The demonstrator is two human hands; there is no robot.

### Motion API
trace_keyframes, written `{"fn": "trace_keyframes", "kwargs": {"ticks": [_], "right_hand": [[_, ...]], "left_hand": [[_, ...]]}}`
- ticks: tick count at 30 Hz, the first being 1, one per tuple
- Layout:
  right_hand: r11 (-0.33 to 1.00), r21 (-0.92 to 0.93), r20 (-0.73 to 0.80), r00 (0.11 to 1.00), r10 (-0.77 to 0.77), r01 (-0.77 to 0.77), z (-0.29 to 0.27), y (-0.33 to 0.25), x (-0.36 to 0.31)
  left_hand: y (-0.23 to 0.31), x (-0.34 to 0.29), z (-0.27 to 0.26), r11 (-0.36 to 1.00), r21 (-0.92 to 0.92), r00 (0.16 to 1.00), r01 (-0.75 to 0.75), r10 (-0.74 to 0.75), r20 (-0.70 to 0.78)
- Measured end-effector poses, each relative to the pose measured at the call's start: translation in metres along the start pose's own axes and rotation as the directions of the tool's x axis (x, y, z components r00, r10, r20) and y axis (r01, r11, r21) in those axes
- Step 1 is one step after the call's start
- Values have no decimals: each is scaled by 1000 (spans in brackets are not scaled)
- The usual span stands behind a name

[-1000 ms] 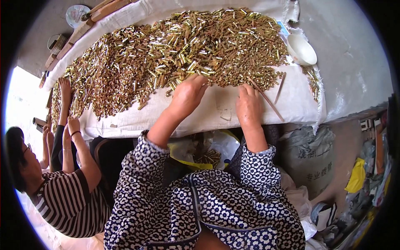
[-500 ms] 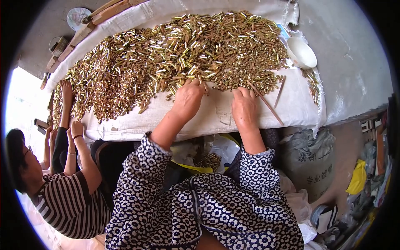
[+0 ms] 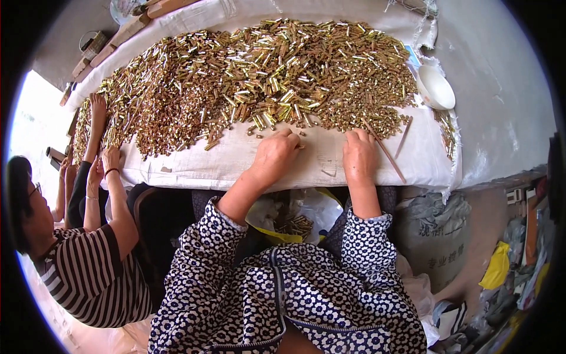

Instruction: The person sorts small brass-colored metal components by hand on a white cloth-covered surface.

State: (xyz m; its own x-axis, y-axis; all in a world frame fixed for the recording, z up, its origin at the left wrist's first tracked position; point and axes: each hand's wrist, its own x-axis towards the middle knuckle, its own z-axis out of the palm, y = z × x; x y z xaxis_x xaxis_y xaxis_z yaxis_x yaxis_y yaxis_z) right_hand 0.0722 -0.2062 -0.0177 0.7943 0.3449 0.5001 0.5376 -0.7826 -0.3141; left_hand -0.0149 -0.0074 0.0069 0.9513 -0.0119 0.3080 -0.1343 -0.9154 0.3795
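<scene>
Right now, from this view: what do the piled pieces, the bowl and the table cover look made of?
Piled pieces: likely metal, gold-brown, with bright glints; solid or plated, can't tell.
Bowl: smooth, off-white; ceramic, plastic or enamel all possible.
Table cover: probably woven cloth, matt off-white; loose threads fray at its edge.

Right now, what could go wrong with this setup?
The right hand is close beside a long thin rod; a sideways sweep might knock it.
Metal pieces spread near the left hand might roll off the near edge of the cloth.
The white bowl sits by its frayed edge; a tug could tip it.
</scene>
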Motion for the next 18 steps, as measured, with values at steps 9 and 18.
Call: {"fn": "trace_keyframes", "kwargs": {"ticks": [9, 18], "right_hand": [[998, 46, -152, 988, -36, 43, 5, 6, -5], [997, -72, -81, 997, -20, 15, 1, 3, -4]], "left_hand": [[10, -4, 9, 996, 62, 996, -64, 67, -50], [-7, -29, 11, 646, -743, 933, 174, -350, -86]]}}
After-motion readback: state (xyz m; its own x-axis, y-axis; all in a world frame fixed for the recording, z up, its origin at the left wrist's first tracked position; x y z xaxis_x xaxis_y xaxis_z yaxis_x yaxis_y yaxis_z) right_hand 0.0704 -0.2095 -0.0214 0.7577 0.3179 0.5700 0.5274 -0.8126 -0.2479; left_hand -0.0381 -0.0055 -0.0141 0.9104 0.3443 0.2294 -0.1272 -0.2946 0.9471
